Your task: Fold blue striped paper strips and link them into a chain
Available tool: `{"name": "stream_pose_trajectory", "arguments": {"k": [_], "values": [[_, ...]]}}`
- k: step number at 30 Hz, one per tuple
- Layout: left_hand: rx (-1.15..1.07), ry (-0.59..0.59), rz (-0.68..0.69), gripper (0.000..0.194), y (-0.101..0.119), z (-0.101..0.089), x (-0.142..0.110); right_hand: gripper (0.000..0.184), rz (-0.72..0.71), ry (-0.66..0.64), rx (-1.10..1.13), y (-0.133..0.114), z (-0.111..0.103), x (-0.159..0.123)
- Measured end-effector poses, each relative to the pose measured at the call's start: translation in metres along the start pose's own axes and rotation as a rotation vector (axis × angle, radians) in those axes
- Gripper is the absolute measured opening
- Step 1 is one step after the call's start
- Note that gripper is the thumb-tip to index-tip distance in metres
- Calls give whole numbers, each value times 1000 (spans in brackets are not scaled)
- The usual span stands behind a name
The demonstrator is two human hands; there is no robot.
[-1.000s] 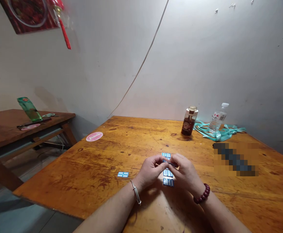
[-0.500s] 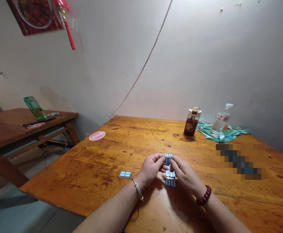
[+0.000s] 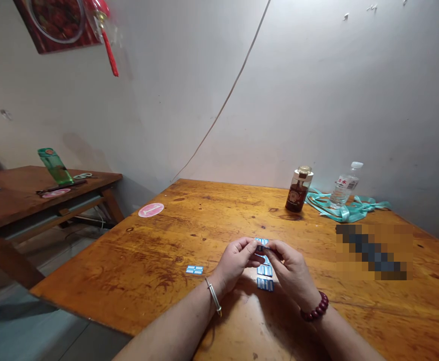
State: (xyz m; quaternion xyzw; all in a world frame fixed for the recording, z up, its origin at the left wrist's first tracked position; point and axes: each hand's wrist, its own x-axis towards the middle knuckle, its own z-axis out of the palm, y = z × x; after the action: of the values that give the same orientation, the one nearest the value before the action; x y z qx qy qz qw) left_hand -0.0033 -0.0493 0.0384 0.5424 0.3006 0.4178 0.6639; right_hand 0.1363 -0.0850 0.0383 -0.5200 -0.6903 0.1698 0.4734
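A slim silver bangle (image 3: 213, 296) circles the left wrist (image 3: 219, 289), round dark-red beads (image 3: 319, 310) the right wrist (image 3: 309, 301)

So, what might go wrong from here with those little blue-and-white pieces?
The small piece is pinched only by fingertips of the left hand and right hand, so it could slip and perhaps disturb the column of pieces on the table. The hands also partly cover that column, so a nudge there might go unnoticed. The separate blue-and-white rectangles lie near the left wrist and could get brushed.
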Motion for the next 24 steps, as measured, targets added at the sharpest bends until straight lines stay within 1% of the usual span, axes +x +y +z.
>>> {"name": "stream_pose_trajectory", "arguments": {"k": [3, 6, 12, 15, 17, 19, 21, 24], "values": [[-24, -12, -69, 38, -1, -3, 0, 18, -23, -12, 18, 1, 0, 0], [-19, 8, -83, 39, -2, -4, 1, 17, -36, -15, 27, 1, 0, 0], [-14, 20, -95, 41, -1, -2, 1, 17, -69, 34, 53, 0, -1, 0], [1, 1, -88, 42, 2, -1, 0, 18, -11, 47, 125, 1, -2, 1], [54, -2, -34, 38, 3, -1, 0, 18, 60, 45, 206, 1, -2, 1], [138, 19, 69, 30, 3, -1, 0, 20, 108, 25, 275, 1, -3, 2], [210, 45, 158, 25, 2, -1, 0, 20, 125, -6, 302, 1, -3, 2], [247, 54, 192, 23, 0, -1, 0, 18, 117, -28, 276, 1, -4, 3]]}}
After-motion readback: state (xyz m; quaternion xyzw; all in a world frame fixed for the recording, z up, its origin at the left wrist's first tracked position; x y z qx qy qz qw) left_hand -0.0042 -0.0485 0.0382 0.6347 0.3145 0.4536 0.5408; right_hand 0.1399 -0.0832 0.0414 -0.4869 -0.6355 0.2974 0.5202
